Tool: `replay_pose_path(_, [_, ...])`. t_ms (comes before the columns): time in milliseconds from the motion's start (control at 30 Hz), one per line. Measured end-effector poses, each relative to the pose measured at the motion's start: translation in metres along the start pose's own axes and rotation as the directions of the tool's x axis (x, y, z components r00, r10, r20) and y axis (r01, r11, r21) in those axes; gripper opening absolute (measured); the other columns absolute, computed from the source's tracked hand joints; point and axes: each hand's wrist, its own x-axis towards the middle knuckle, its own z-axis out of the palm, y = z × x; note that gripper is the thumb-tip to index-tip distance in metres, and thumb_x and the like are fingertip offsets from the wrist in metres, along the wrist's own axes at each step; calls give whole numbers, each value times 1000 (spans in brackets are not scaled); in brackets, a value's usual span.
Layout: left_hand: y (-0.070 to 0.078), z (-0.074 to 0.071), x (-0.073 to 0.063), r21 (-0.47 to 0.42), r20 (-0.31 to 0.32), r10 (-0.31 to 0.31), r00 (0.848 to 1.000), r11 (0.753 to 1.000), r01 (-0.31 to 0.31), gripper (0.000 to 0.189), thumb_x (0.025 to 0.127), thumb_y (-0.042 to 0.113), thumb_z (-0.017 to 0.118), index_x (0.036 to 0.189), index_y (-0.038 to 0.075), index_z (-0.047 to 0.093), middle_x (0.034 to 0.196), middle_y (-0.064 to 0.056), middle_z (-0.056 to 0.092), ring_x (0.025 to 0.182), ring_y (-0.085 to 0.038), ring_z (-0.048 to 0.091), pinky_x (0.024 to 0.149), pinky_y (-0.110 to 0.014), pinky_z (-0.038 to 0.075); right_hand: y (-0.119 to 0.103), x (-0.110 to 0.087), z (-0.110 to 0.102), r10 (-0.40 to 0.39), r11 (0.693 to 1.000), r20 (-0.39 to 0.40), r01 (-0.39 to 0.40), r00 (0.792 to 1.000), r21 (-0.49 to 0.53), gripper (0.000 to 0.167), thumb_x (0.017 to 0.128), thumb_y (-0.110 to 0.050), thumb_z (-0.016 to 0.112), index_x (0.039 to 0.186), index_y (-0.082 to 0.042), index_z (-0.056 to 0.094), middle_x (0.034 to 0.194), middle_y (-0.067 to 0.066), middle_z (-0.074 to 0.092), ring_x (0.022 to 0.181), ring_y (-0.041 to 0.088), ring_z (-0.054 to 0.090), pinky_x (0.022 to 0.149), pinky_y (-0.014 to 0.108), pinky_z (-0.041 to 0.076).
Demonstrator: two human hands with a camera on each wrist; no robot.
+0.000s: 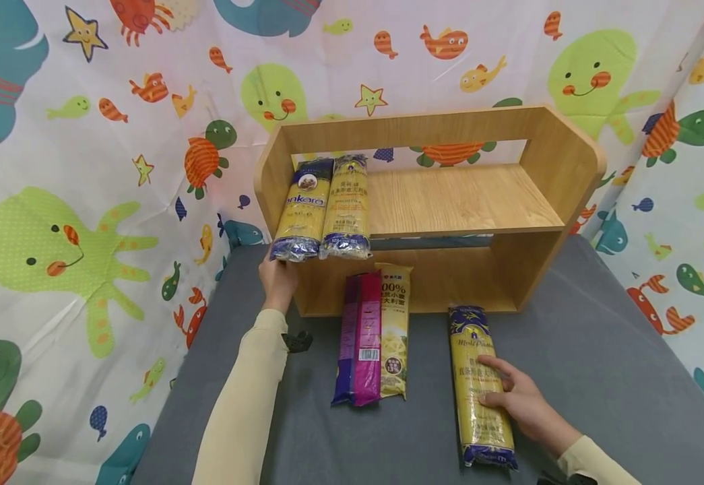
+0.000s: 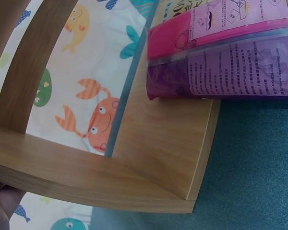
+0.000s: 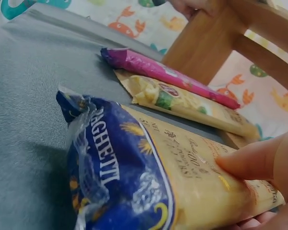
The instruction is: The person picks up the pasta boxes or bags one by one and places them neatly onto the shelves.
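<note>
In the head view my left hand [image 1: 279, 277] grips the front edge of the side panel of a wooden two-tier shelf [image 1: 467, 199], just below an Ankara pasta packet [image 1: 304, 209]. Its fingers [image 2: 6, 203] show at the panel's outer side in the left wrist view. My right hand [image 1: 524, 399] holds a yellow spaghetti packet [image 1: 479, 377] with blue ends, right of centre over the grey surface. The right wrist view has one digit [image 3: 252, 163] pressed on the packet's printed face and other fingertips partly hidden along its lower side.
A second spaghetti packet [image 1: 347, 205] lies beside the Ankara one on the upper tier. A pink-purple packet [image 1: 360, 343] and a cream pasta packet [image 1: 395, 337] lie side by side, reaching from the lower tier onto the grey cloth [image 1: 412, 444]. A cartoon-printed curtain [image 1: 164, 135] surrounds the surface.
</note>
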Motion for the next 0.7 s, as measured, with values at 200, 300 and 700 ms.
replay_pose_path(200, [1, 0, 1, 6, 5, 2, 1000, 1000, -2, 45, 109, 32, 47, 151, 16, 49, 141, -16, 63, 115, -36, 65, 98, -52, 55, -8, -25, -21, -31, 996, 101, 22, 994, 83, 66, 93, 3, 64, 125, -53, 51, 107, 0, 71, 93, 18, 73, 79, 37, 60])
replay_pose_path(300, [2, 0, 1, 5, 5, 2, 1000, 1000, -2, 45, 109, 32, 47, 151, 16, 48, 142, -15, 63, 115, -35, 65, 96, -52, 55, -19, -36, -33, -84, 989, 167, 62, 982, 132, 66, 97, 4, 58, 129, -53, 50, 112, -4, 72, 97, 17, 73, 80, 36, 60])
replay_pose_path(700, [2, 0, -1, 18, -25, 14, 1000, 1000, -14, 43, 109, 28, 46, 149, 15, 51, 137, -16, 66, 103, -34, 66, 84, -50, 55, -98, -79, -61, -192, 964, 294, 125, 936, 233, 69, 103, 9, 40, 145, -45, 49, 126, -5, 66, 108, 21, 71, 83, 42, 61])
